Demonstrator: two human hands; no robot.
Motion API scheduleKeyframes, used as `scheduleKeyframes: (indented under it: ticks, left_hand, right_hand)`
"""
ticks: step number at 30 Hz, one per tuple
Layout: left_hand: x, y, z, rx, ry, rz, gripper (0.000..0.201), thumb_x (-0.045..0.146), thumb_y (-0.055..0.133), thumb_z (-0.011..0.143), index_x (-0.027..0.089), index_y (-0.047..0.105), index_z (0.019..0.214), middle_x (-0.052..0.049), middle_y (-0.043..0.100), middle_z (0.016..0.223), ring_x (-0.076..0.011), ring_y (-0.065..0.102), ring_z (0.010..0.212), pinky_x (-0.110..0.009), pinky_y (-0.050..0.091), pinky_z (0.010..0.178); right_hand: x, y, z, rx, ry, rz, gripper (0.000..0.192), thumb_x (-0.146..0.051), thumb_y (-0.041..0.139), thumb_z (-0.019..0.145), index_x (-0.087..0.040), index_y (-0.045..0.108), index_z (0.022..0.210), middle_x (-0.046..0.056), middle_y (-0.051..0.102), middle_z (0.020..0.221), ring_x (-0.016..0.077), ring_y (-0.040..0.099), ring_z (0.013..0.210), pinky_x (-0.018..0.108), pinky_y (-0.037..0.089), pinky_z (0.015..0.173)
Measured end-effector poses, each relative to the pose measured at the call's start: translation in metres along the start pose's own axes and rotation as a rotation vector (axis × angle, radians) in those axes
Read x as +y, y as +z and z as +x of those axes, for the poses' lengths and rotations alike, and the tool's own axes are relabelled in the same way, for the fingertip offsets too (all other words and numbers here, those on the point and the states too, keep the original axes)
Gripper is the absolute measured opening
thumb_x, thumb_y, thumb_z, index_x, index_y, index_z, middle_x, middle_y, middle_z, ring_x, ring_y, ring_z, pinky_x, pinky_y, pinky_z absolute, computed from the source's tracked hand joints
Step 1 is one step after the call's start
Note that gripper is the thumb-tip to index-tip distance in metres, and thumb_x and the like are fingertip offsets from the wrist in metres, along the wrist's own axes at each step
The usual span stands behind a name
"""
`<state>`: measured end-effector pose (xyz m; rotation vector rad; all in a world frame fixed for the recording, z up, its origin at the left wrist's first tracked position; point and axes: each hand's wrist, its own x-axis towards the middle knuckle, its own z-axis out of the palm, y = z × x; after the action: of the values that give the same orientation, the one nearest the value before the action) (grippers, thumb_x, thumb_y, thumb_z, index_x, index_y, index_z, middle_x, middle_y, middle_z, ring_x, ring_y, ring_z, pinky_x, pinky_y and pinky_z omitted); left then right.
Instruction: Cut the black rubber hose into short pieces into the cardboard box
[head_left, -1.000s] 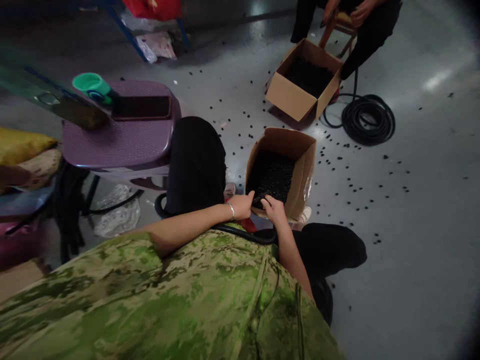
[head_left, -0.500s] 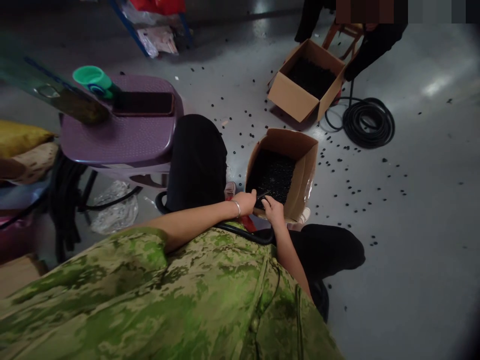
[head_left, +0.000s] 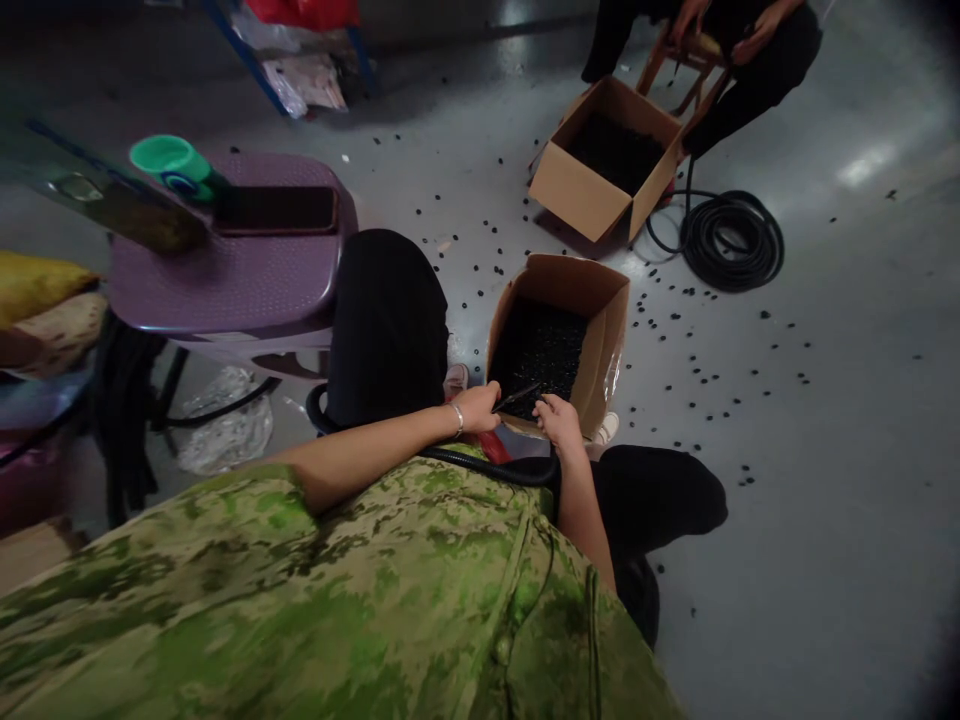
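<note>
Broadly, floor [head_left: 825,420]: grey, strewn with small black pieces [head_left: 701,375] around the boxes.
Purple stool [head_left: 225,280]: at the person's left, bearing a green cup [head_left: 169,160].
Coiled hose [head_left: 731,240]: black, lying just beside the far box [head_left: 600,165], where another person sits on a wooden stool.
Near box [head_left: 559,335]: open cardboard, holding a heap of black pieces, standing between the person's knees.
Black hose [head_left: 480,462]: runs across the lap, under both wrists.
Left hand [head_left: 474,408]: at the box's near edge, fingers closed on a thin dark tool [head_left: 517,398], which pokes out past the fingertips over the box.
Right hand [head_left: 559,420]: just beside the tool's tip, fingers curled; whether they pinch anything cannot be told.
</note>
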<state>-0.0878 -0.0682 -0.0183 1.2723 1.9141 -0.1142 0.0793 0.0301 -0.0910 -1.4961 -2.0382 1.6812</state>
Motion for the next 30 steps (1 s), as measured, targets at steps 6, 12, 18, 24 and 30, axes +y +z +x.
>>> scheduleKeyframes:
  ticks: [6, 12, 18, 24, 30]
  left_hand:
    - [0.001, 0.000, -0.003, -0.018, 0.015, 0.016, 0.035, 0.018, 0.056, 0.077, 0.016, 0.053, 0.111, -0.012, 0.067, 0.109, -0.0261, 0.064, 0.102, -0.031, 0.049, 0.081]
    - [0.001, 0.000, -0.002, 0.014, -0.024, 0.000, 0.029, 0.019, 0.054, 0.080, 0.014, 0.056, 0.109, -0.013, 0.067, 0.111, -0.0273, 0.063, 0.105, -0.032, 0.048, 0.083]
    - [0.005, -0.003, -0.004, -0.020, -0.041, -0.046, 0.028, 0.021, 0.056, 0.078, 0.015, 0.059, 0.105, -0.011, 0.068, 0.109, -0.0250, 0.063, 0.104, -0.029, 0.049, 0.082]
    - [0.011, -0.012, -0.013, -0.109, -0.011, -0.025, 0.028, 0.023, 0.055, 0.077, 0.016, 0.062, 0.104, -0.011, 0.068, 0.111, -0.0247, 0.064, 0.103, -0.027, 0.050, 0.081]
    - [0.014, -0.017, -0.017, -0.117, -0.006, -0.054, 0.032, 0.019, 0.055, 0.075, 0.015, 0.063, 0.106, -0.011, 0.068, 0.113, -0.0249, 0.064, 0.104, -0.026, 0.050, 0.083]
  right_hand:
    - [-0.012, -0.011, -0.007, 0.056, 0.139, 0.260, 0.043, -0.034, 0.057, 0.077, -0.013, 0.062, 0.114, -0.001, 0.063, 0.068, 0.0078, 0.049, 0.043, 0.018, 0.033, 0.038]
    - [-0.022, -0.015, -0.013, 0.121, 0.136, 0.398, 0.048, -0.041, 0.062, 0.074, -0.013, 0.061, 0.113, -0.007, 0.051, 0.053, 0.0058, 0.037, 0.038, 0.017, 0.027, 0.035]
    - [-0.028, -0.015, -0.015, 0.086, 0.141, 0.525, 0.032, -0.044, 0.066, 0.070, -0.016, 0.059, 0.085, -0.006, 0.051, 0.056, 0.0050, 0.038, 0.041, 0.016, 0.025, 0.035]
    - [-0.030, -0.013, -0.018, 0.033, 0.040, 0.526, 0.036, -0.045, 0.064, 0.073, -0.017, 0.061, 0.096, -0.004, 0.056, 0.065, 0.0056, 0.044, 0.046, 0.016, 0.032, 0.038]
    - [-0.030, -0.002, -0.021, 0.002, 0.047, 0.513, 0.043, -0.048, 0.061, 0.076, -0.019, 0.059, 0.107, -0.006, 0.052, 0.066, 0.0049, 0.040, 0.044, 0.016, 0.027, 0.037]
